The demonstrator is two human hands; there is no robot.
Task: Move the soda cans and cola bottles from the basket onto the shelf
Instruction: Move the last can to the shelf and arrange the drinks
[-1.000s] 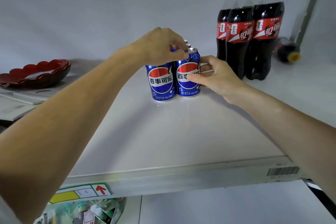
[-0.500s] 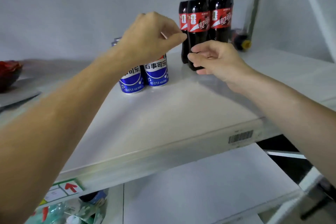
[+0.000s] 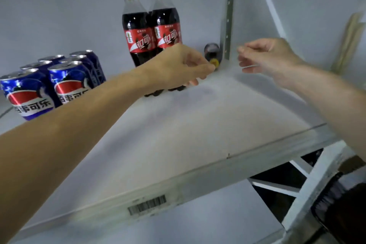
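Fallen dark cola bottle with yellow cap point(image 3: 212, 55), on the white metal shelf point(image 3: 198, 121) at your one o'clock, long axis cap-toward-you: your loosely curled, empty left hand point(image 3: 178, 65) is nearer, your half-open, empty right hand point(image 3: 265, 55) lies just beyond at its three o'clock.

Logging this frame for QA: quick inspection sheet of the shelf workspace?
Surface: white shelf, barcode sticker on front lip.
Job's things: blue soda cans grouped at left; cola bottles upright at back; one bottle lying in the corner.
Clutter: nothing seen.
Grippers: left hand and right hand both empty, fingers loosely curled.
Cables: nothing seen.
Surroundings: slotted metal upright, lower shelf.
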